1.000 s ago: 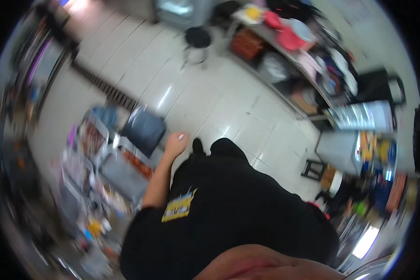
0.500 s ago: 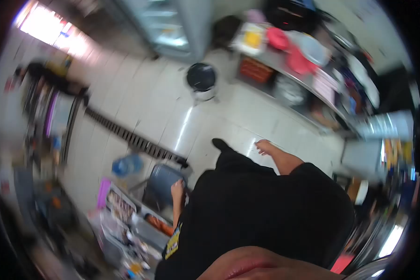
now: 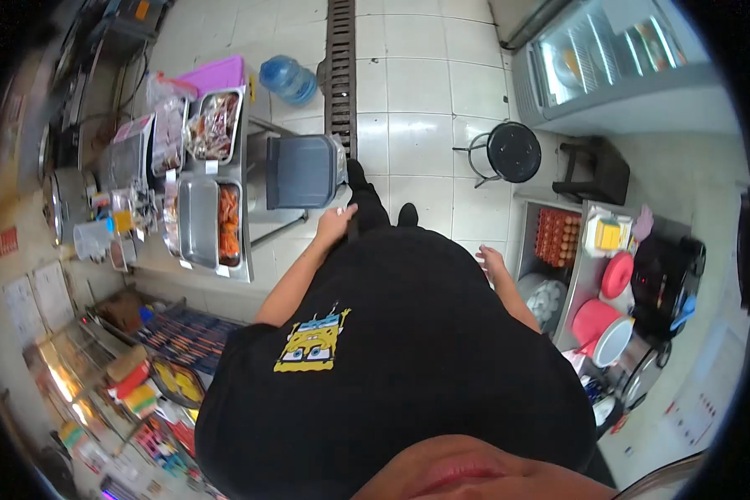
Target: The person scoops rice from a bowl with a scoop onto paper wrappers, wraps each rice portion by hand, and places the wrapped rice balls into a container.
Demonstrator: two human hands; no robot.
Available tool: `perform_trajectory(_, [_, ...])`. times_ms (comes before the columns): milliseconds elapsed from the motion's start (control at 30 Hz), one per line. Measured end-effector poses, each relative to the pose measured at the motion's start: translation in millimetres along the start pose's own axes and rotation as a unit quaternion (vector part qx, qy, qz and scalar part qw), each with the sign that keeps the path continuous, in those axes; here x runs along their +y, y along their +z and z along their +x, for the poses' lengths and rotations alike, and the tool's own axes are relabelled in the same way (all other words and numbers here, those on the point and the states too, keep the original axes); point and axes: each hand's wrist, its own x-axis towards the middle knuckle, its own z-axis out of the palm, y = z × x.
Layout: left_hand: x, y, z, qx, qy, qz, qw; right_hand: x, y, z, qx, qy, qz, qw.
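Holds left hand (image 3: 336,222) curled near grey bin (image 3: 300,172), beside table (image 3: 245,167) with metal trays (image 3: 198,223); cannot tell whether gripping anything. Hangs right hand (image 3: 492,262) loosely half-spread near red egg tray (image 3: 549,235).

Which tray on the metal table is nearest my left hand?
The orange-food tray, at the table edge facing your left hand; the bagged-food tray along that edge sits farther away.

Left hand (image 3: 335,223) now higher in view
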Motion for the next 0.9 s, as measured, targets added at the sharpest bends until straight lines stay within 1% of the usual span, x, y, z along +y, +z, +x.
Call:
perform_trajectory(33, [-11.1, 7.5, 19.5, -0.027, -0.073, -0.093, 0.993, 10.3, -7.3, 15.4, 0.004, 0.005, -0.001, 1.0])
perform_trajectory(67, [-19.0, 9.7, 39.1, -0.02, -0.082, -0.106, 0.991, 16.4, -14.7, 25.8, 0.001, 0.004, -0.018, 1.0])
perform_trajectory(133, [-33.8, 13.5, 74.8, -0.025, -0.149, -0.206, 0.967, 27.5, -30.3, 35.5, -0.004, -0.071, -0.126, 0.989])
perform_trajectory(167, [-48.7, 16.6, 99.6, -0.02, -0.152, -0.219, 0.964, 24.1, -35.8, 38.2, -0.005, -0.075, -0.14, 0.987])
perform_trajectory(200, [-71.7, 22.0, 123.5, -0.033, -0.151, -0.23, 0.961, 22.7, -42.0, 39.0, -0.032, -0.093, -0.235, 0.967])
perform_trajectory(233, [-67.3, 17.7, 122.8, -0.047, -0.151, -0.241, 0.958, 24.0, -51.5, 39.4, -0.058, -0.108, -0.327, 0.937])
perform_trajectory(267, [-60.6, 9.1, 126.2, -0.053, -0.247, -0.221, 0.942, 24.5, -63.2, 35.9, -0.055, -0.106, -0.34, 0.933])
perform_trajectory(300, [-70.9, 6.2, 138.5, -0.077, -0.25, -0.199, 0.944, 20.4, -72.8, 28.8, -0.081, -0.162, -0.347, 0.92])
perform_trajectory(333, [-83.5, -5.0, 154.7, -0.101, -0.252, -0.177, 0.946, 13.9, -81.1, 24.2, -0.107, -0.216, -0.351, 0.905])
perform_trajectory(367, [-108.2, -2.1, 180.9, -0.027, -0.242, -0.149, 0.958, 2.7, -75.2, 11.5, -0.061, -0.156, -0.239, 0.957])
perform_trajectory(400, [-144.9, 10.2, 215.9, 0.046, -0.232, -0.12, 0.964, -13.7, -63.3, -10.8, -0.012, -0.093, -0.12, 0.988])
perform_trajectory(433, [-183.6, 10.9, 251.9, 0.081, -0.189, -0.114, 0.972, -35.3, -60.4, -38.3, 0.005, -0.058, -0.093, 0.994])
perform_trajectory(467, [-210.3, 15.6, 281.4, 0.117, -0.146, -0.107, 0.977, -43.6, -60.0, -55.8, 0.011, -0.059, -0.1, 0.993])
perform_trajectory(533, [-149.7, -42.9, 246.8, 0.227, -0.146, -0.183, 0.945, -53.3, -68.3, -71.4, 0.087, -0.085, -0.012, 0.993])
perform_trajectory(600, [-223.9, -31.1, 312.9, 0.249, -0.24, -0.002, 0.938, -51.1, -68.8, -89.8, 0.086, -0.076, -0.04, 0.993])
perform_trajectory(667, [-168.5, -69.8, 282.9, 0.213, -0.287, 0.029, 0.933, -34.9, -67.6, -108.3, 0.075, -0.055, -0.018, 0.995])
perform_trajectory(700, [-130.4, -94.6, 261.0, 0.193, -0.31, 0.044, 0.93, -26.3, -65.8, -117.9, 0.068, -0.047, -0.041, 0.996])
perform_trajectory(733, [-138.8, -89.2, 271.1, 0.187, -0.313, 0.042, 0.93, -14.9, -67.3, -121.8, 0.059, -0.041, -0.063, 0.995])
perform_trajectory(800, [-164.7, -80.6, 296.6, 0.209, -0.28, 0.108, 0.931, 17.7, -74.1, -129.1, 0.051, -0.059, -0.133, 0.988])
perform_trajectory(833, [-175.3, -73.3, 310.3, 0.212, -0.258, 0.128, 0.934, 45.8, -78.3, -137.3, 0.062, -0.105, -0.143, 0.982])
perform_trajectory(867, [-181.0, -66.0, 325.4, 0.212, -0.263, 0.125, 0.933, 69.5, -80.5, -134.4, 0.069, -0.156, -0.151, 0.974])
perform_trajectory(900, [-187.8, -54.3, 336.2, 0.237, -0.245, 0.157, 0.927, 86.9, -83.0, -130.5, 0.069, -0.152, -0.156, 0.974])
